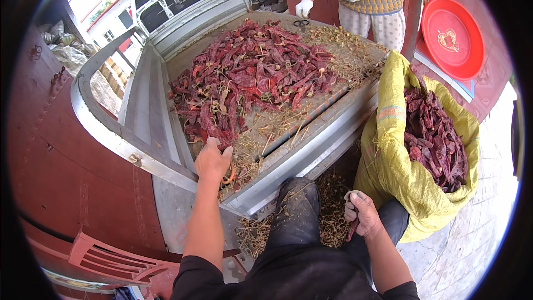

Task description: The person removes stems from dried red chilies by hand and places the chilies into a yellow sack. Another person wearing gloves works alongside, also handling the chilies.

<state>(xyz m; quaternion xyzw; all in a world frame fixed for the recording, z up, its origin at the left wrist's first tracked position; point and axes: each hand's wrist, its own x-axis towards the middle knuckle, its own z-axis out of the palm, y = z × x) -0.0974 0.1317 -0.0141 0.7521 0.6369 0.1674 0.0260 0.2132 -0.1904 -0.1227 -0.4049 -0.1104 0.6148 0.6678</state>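
Note:
A heap of dried red chili peppers point(258, 66) covers much of the metal cargo bed point(300, 133) in front of me. My left hand point(213, 159) reaches to the near left edge of the heap, its fingertips at a pepper; whether they grip it cannot be seen. Close beside that hand, orange-handled scissors point(228, 174) lie partly hidden among stem scraps. Over my right thigh, my right hand point(361, 213) is closed around a dried chili pepper point(353, 230), whose dark red end hangs below the fingers. To its right, a yellow woven sack point(387, 150) stands with its mouth wide, full of dried peppers point(433, 141).
Cut stems point(345, 50) litter the bed, and more debris point(258, 233) lies on the floor below. Black scissors point(301, 23) rest at the far edge, near a person point(362, 4) in white gloves. A red basin point(454, 37) stands at right, a red slatted chair point(112, 258) at lower left.

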